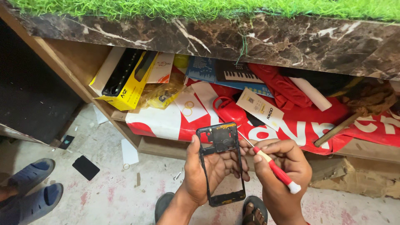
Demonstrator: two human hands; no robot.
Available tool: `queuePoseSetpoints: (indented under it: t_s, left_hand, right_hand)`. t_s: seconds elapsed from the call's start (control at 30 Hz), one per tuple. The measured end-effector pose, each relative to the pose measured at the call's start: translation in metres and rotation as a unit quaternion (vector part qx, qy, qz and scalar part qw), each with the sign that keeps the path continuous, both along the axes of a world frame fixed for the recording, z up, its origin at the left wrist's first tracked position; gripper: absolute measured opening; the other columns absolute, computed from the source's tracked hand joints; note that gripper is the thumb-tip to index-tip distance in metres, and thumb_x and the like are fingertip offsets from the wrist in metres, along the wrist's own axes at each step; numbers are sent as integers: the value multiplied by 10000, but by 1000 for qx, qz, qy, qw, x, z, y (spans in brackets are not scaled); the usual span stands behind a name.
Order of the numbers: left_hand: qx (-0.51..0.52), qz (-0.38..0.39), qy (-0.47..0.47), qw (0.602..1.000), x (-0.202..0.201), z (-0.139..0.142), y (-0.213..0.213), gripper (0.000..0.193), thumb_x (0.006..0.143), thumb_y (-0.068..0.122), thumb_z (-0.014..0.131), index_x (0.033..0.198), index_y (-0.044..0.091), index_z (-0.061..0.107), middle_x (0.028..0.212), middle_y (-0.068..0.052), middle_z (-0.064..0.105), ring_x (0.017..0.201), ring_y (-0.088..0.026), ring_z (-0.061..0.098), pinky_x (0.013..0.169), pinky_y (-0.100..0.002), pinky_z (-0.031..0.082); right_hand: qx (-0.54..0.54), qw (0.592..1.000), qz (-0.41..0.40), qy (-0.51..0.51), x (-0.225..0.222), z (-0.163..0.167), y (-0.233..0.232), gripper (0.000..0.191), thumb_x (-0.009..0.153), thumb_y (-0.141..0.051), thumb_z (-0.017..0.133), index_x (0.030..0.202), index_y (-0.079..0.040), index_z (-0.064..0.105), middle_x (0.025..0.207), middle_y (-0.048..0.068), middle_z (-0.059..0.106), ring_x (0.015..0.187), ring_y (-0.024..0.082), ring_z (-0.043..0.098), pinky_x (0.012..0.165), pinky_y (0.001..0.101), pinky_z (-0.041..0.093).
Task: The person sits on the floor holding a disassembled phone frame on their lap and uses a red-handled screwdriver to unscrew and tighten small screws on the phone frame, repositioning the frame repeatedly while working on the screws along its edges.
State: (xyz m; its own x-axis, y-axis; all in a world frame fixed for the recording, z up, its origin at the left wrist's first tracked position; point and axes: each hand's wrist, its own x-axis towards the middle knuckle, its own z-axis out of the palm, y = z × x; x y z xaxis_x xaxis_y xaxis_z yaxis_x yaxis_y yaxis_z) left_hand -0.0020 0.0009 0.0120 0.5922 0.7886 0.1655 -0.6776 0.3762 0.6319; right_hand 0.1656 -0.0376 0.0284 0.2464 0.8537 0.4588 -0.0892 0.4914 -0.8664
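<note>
Left hand [204, 171] holds the black phone frame [222, 162] upright above the floor, fingers wrapped behind it; the frame is already stripped, with no screen or back and only the top plate left. Right hand [283, 166] pinches the red screwdriver [273, 166], tip at the frame's upper right edge. Looks like late teardown, with the top screws remaining.

Both my hands up in centre view, close together. Left hand [204, 168]: palm up, fingers curled in a cradling grip, thumb pressed along the left edge of its load. Right hand [283, 166]: knuckles up, fingers pinched tight in a pen-style grip, wrist bent inward toward the left.
</note>
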Motion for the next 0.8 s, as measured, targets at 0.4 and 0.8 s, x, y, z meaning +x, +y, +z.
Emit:
queuePoseSetpoints:
  t_s: [0.4, 0.8]
  left_hand:
    - [-23, -2, -20, 1000, 5, -1, -5, 1100, 921, 840, 143, 1330, -75, 597, 966, -174, 687, 875, -285, 679, 845, -414, 543]
    - [17, 21, -14, 1000, 6, -4, -6, 1083, 930, 843, 131, 1279, -68, 603, 976, -163, 677, 889, -280, 669, 851, -419, 533]
  right_hand:
    - [-40, 999, 3, 16, 2, 3, -7, 139, 930, 94, 636, 1045, 47, 575, 1029, 186, 707, 747, 148, 693, 609, 282, 588]
    - [-24, 1000, 0, -4, -10, 8, -8, 111, 941, 75, 644, 1015, 39, 570, 1021, 207, 732, 719, 142, 686, 542, 261, 565]
